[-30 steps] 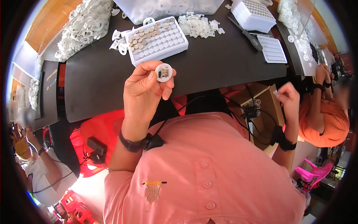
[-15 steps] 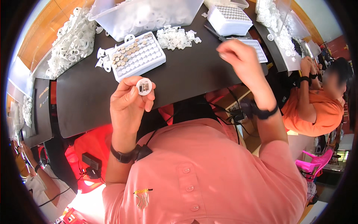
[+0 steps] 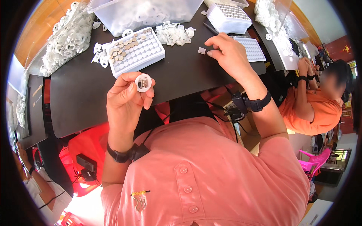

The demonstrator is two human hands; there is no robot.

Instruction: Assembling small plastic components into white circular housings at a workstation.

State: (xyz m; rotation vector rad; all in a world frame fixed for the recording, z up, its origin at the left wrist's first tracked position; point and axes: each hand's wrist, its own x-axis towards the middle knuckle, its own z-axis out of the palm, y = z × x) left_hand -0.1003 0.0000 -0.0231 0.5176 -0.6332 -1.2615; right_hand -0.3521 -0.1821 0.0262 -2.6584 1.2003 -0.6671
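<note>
On the far left, a big heap of white plastic rings (image 3: 66, 37) lies at the left edge of the dark bench (image 3: 75, 98). Next to it there is bare dark bench, all the way down to the near edge, so there is room there. The left hand (image 3: 126, 101) is up in the air above that near edge. Its thumb and fingers pinch a small round white disc (image 3: 143, 83) with a little square part in its middle. Behind the hand, a white tray (image 3: 134, 51) sits on the bench. It has many small holes, and some hold little round metal pieces. A few loose white rings lie just beside the tray's left side. At the back edge stands a clear tub (image 3: 145, 13) full of white parts. To the right of the tray is a small pile of white bits (image 3: 173, 34), with open bench in front of it. The right hand (image 3: 230, 56) reaches over the bench with fingers curled narrow; I cannot tell what it pinches. One tiny white piece (image 3: 201, 50) lies just beside its fingertips. A flat white grid tray (image 3: 250, 49) lies by the right edge. Far right sits another person in an orange shirt (image 3: 313, 109).
</note>
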